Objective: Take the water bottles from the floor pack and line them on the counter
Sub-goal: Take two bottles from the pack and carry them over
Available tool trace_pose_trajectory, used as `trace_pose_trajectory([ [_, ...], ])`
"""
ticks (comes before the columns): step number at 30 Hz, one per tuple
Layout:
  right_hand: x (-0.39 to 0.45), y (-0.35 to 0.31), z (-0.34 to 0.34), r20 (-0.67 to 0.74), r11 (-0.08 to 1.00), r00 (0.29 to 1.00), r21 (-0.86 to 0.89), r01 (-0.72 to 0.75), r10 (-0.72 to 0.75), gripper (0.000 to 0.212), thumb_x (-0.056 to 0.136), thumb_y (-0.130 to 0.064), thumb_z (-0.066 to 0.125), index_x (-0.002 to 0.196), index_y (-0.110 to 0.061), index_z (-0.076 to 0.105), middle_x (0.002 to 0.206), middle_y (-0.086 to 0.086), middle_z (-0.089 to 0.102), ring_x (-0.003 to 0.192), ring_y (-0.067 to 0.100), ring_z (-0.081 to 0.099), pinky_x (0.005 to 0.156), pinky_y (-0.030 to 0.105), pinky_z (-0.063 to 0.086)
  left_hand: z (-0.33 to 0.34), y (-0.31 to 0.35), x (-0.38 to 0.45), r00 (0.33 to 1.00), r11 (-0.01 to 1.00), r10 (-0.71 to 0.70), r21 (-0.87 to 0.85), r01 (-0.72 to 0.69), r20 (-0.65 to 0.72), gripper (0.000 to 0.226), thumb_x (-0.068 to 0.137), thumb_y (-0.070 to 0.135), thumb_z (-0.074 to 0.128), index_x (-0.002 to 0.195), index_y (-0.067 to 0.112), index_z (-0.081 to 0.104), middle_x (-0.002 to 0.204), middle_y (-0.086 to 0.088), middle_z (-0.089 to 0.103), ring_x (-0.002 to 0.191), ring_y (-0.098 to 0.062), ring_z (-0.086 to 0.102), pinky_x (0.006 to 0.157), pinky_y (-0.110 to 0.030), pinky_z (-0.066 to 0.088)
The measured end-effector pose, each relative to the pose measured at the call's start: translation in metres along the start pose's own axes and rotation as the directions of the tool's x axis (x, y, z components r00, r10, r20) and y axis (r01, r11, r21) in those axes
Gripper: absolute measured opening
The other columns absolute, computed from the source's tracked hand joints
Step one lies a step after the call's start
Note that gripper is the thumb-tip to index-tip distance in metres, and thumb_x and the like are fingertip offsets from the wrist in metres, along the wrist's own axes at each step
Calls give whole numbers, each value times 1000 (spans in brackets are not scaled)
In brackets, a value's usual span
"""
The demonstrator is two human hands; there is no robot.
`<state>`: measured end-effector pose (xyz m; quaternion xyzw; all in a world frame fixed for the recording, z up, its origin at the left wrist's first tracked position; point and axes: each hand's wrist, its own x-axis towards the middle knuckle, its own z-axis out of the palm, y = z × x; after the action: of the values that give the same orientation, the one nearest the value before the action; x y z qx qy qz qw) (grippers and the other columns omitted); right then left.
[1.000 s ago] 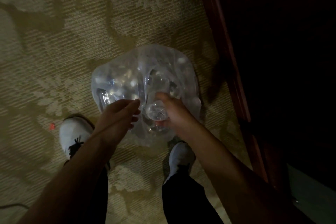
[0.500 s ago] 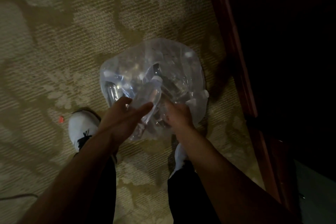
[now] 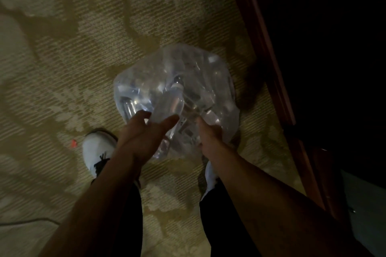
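Light: dim, frame soft with blur; fine detail poor.
Floor pack [image 3: 200,73]: clear, crinkled plastic film, bulging and roughly rounded, sitting on the carpet just ahead of the person's feet. Highlights glint off the folds. Pale bottle caps and ribbed clear bottle bodies show through the film; count not readable.
Water bottle [image 3: 169,104]: clear plastic, cylindrical, pale cap at its far end, lying tilted above the near side of the pack, its near end against the left palm.
Left hand [image 3: 144,133]: palm up under the bottle, fingers nearly straight and spread, thumb along one side; it cradles the bottle from below rather than wrapping it.
Right hand [image 3: 208,133]: at the near right edge of the pack, touching the film. Fingers hidden by blur and plastic; whether they pinch the film or merely rest there, I cannot tell.
Carpet [image 3: 62,58]: short, ribbed weave in tan and olive, with a large pale leaf-and-vine pattern.
Shoes: white shoe [image 3: 97,150] with black laces beside the left forearm; a second white toe [image 3: 210,171] under the right forearm. Dark trouser legs below.
Red scrap [image 3: 73,143]: small, on the carpet left of the laced shoe.
Wooden edge [image 3: 265,48]: dark reddish, glossy, running diagonally along the right; beyond it near black.
Writing: dark patches on the bottles near the right hand may be labels; nothing legible.
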<state>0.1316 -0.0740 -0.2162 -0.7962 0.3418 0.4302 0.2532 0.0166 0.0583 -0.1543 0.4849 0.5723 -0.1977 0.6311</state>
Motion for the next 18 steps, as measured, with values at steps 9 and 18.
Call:
trace_pose_trajectory([
  [9,-90,-2,-51,489,995,869,23,-100,76,40,85,-55,63,98,-18,68,78,-3,74,80,16,67,78,33,55,8,29,-102,1000,917,-21,-397,24,13,38,77,34,84,88,-1,72,68,-12,73,53,-21,66,42,-22,47],
  [18,-273,-47,-208,540,992,832,87,95,-127,33,94,-46,56,82,-20,73,75,-1,72,69,14,65,65,29,49,16,136,-291,995,921,58,-389,-21,84,29,87,30,69,72,6,73,62,-10,69,48,-15,62,44,-19,42],
])
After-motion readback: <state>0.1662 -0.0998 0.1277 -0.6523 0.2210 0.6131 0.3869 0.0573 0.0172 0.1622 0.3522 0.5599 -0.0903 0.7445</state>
